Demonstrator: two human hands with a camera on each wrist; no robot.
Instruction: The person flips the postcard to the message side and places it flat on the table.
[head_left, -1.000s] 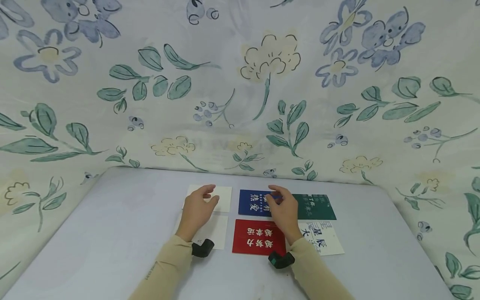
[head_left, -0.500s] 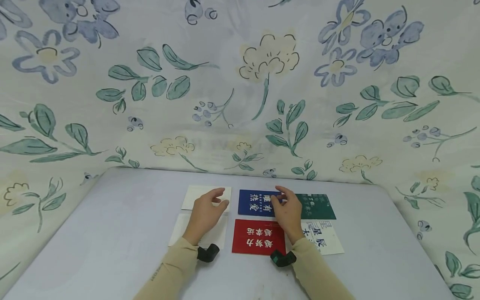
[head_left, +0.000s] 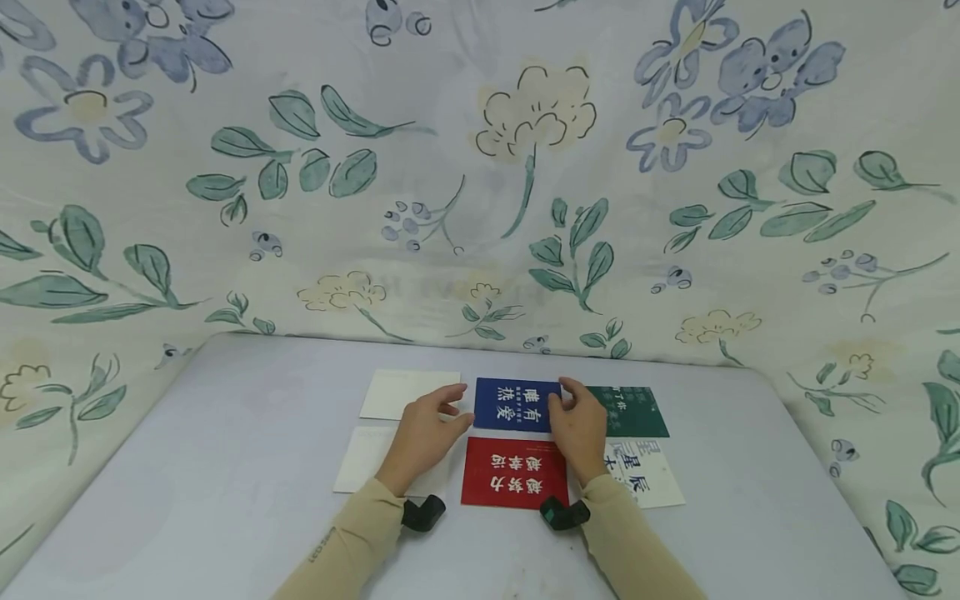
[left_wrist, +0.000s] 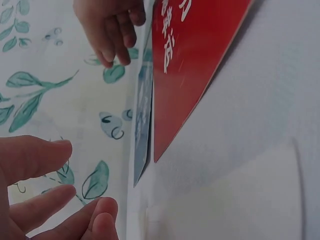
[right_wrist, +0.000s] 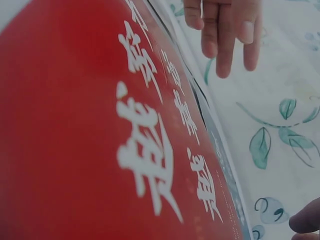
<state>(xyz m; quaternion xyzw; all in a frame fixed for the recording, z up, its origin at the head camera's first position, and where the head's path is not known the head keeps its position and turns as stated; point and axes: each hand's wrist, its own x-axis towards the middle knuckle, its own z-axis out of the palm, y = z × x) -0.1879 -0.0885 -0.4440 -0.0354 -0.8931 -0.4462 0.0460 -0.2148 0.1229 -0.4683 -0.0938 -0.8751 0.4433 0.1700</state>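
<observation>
A blue card (head_left: 508, 405) with white characters lies on the table. My left hand (head_left: 423, 433) hovers by its left edge, thumb and fingers apart and holding nothing. At the card's right edge is my right hand (head_left: 583, 429), its fingertips close over the border and partly covering the green card (head_left: 637, 412). In the left wrist view, the left fingers (left_wrist: 42, 160) are loosely bent with space between them. The right wrist view shows the red card (right_wrist: 75, 130) up close, and only a fingertip (right_wrist: 307, 217) of the right hand at the lower right.
Below the green card lies a white card (head_left: 652, 483) with dark characters, partly behind the right wrist. Two plain white cards (head_left: 390, 392) lie at left, partly covered by the left hand and arm. A flowered cloth (head_left: 450, 208) hangs behind the table (head_left: 225, 467).
My left hand has moved right and slightly nearer, off the far white card to the blue card's left edge. My right hand has shifted right, uncovering most of the blue card.
</observation>
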